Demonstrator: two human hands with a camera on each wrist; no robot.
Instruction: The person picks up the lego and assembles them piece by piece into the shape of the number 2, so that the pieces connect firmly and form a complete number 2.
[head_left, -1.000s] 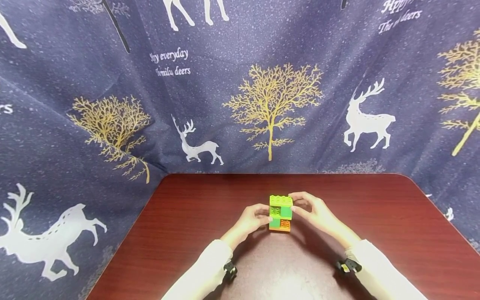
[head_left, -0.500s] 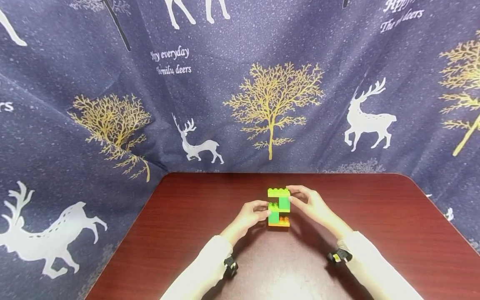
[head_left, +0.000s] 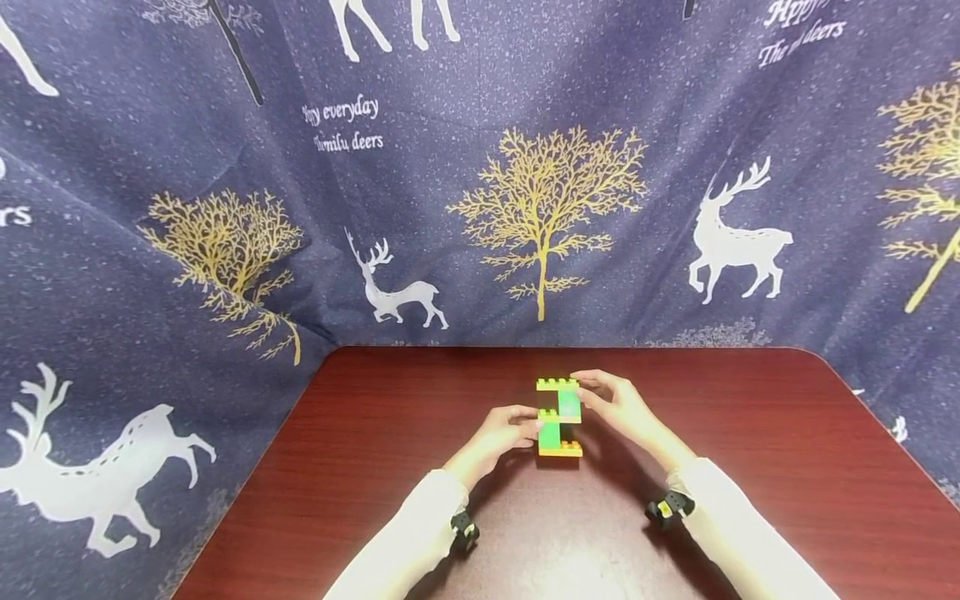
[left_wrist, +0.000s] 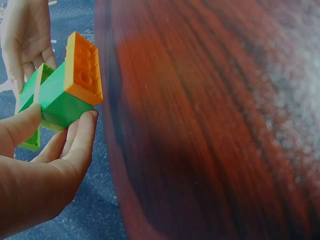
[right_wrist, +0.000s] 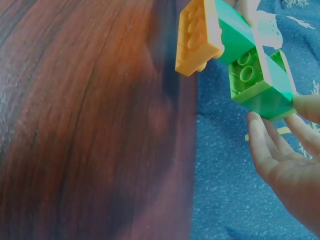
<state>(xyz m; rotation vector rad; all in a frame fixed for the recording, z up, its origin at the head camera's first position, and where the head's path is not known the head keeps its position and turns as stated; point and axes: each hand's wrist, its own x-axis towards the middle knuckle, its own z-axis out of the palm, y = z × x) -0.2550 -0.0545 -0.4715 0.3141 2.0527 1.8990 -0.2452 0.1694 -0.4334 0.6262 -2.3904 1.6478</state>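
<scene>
Both hands hold one stepped stack of toy building bricks. At its bottom is an orange brick point(head_left: 560, 451), its hollow underside visible in the left wrist view. Above it, on the left, sits a green brick point(left_wrist: 67, 97), which my left hand point(head_left: 491, 442) pinches between thumb and fingers. A lime brick point(head_left: 558, 417) crosses the middle. On its right side stands another green brick point(right_wrist: 272, 95), and a second lime brick point(head_left: 557, 384) caps the stack. My right hand point(head_left: 626, 412) pinches the upper green brick from the right. Both wrist views show the stack raised off the table.
The reddish-brown wooden table point(head_left: 375, 417) lies below the hands, with a bright glare near its front. Behind it hangs a dark blue cloth point(head_left: 480, 250) printed with deer and trees. Each wrist wears a small black camera point(head_left: 465, 530).
The stack has risen slightly in view and tilted, so its studs now show edge-on and open gaps appear between bricks. Both hands keep hold of it; the right forearm has shifted left.
</scene>
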